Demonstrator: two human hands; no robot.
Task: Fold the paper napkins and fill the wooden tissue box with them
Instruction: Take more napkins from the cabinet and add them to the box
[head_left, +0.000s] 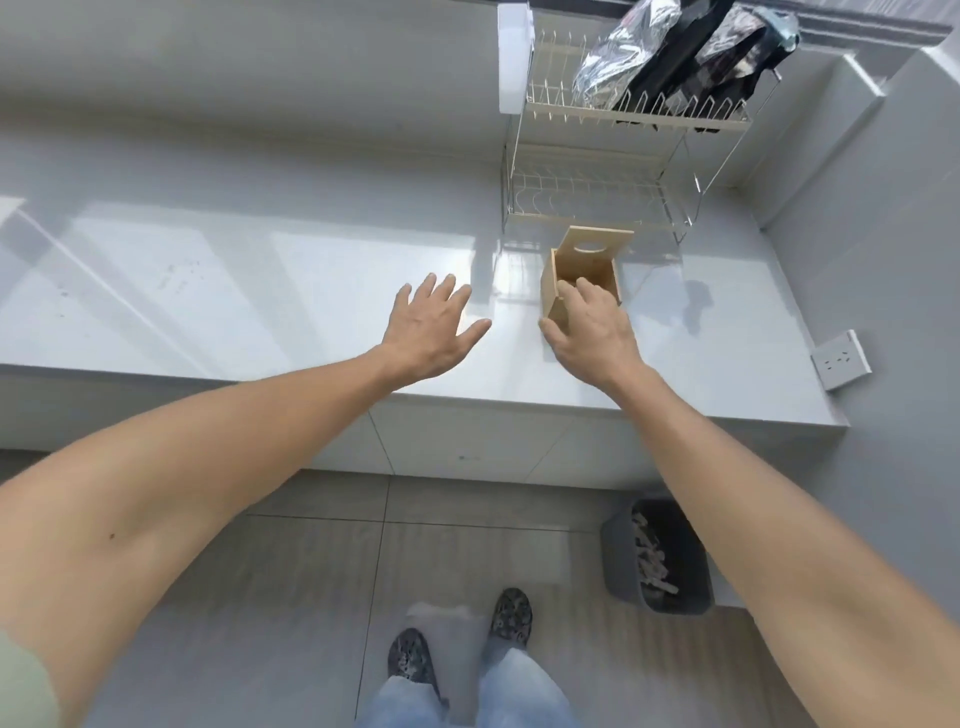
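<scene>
A small wooden tissue box stands open on the glossy white counter. Its lid, with an oval slot, leans up at the box's far side. My right hand grips the box's near left corner, fingers over the rim and thumb on the outer wall. My left hand hovers flat over the counter to the left of the box, fingers spread, holding nothing. I see no paper napkins; the box's inside is mostly hidden by my fingers.
A two-tier wire dish rack stands behind the box, with foil and dark bags on top. A wall socket is on the right wall. A grey bin with scraps sits on the floor at the right.
</scene>
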